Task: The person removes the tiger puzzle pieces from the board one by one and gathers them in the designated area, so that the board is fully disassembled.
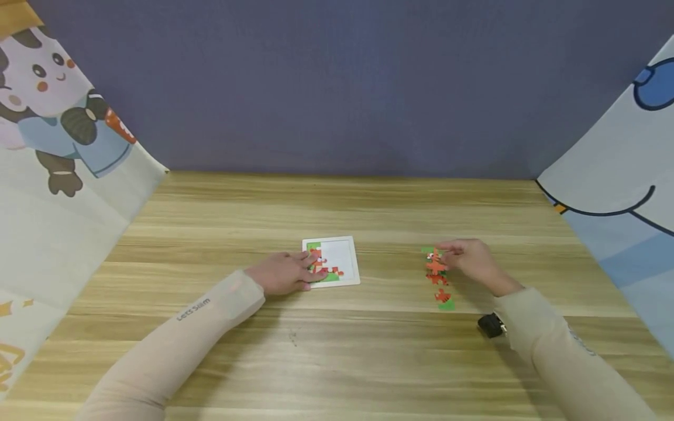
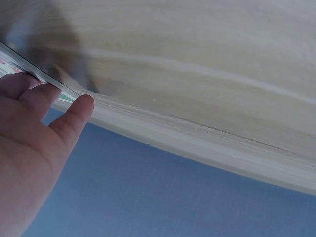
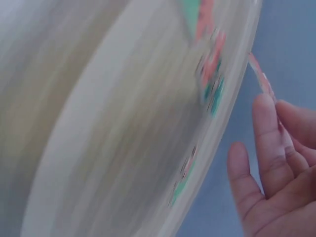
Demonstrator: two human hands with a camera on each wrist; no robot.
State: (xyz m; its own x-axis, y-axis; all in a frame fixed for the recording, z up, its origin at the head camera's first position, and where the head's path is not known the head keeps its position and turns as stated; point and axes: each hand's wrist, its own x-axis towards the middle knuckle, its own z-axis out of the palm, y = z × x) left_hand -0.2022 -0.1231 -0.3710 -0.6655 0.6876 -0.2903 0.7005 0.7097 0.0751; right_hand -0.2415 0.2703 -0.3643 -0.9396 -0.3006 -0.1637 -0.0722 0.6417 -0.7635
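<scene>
A white puzzle tray (image 1: 342, 254) lies on the table, with red and green pieces fitted along its left and near sides. My left hand (image 1: 281, 273) rests on its left part, fingers spread over the fitted pieces and hiding some of them. Off to the right, my right hand (image 1: 471, 261) pinches a red puzzle piece (image 3: 261, 76) between thumb and fingers, raised off the table in the right wrist view. Under and beside that hand lie several loose puzzle pieces (image 1: 444, 296), red and green, some partly covered by the held one.
A small black object (image 1: 491, 325) shows by the right sleeve's cuff. The wooden table (image 1: 337, 351) meets a dark blue wall (image 1: 337, 88) at the back, and printed cloth panels (image 1: 63, 117) stand at both sides.
</scene>
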